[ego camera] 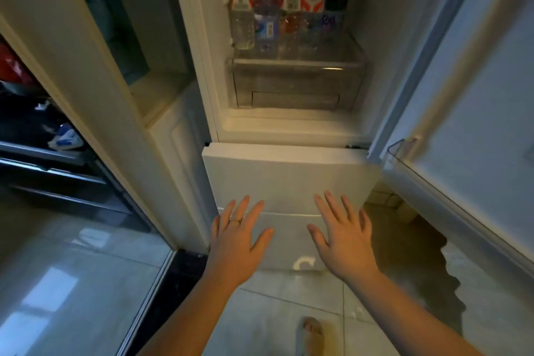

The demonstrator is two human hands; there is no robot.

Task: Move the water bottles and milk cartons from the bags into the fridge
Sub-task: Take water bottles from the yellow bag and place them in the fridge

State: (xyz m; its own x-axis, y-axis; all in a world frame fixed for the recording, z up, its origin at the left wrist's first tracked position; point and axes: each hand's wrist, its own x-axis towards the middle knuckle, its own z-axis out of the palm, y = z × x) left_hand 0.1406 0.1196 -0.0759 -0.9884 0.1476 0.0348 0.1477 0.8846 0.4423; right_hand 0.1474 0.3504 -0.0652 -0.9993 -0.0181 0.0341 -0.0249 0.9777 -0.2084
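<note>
The water bottles point(242, 23) blur together, their tops cut off.

White fridge point(289, 176); clear bottles point(289, 9) with red, white and blue labels; gold ring point(235, 220)

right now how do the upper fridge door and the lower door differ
The upper door stands open to the right; the lower door is shut. The upper door shows its inner side with a clear rack; the lower door shows its plain front. Both look white.
</note>
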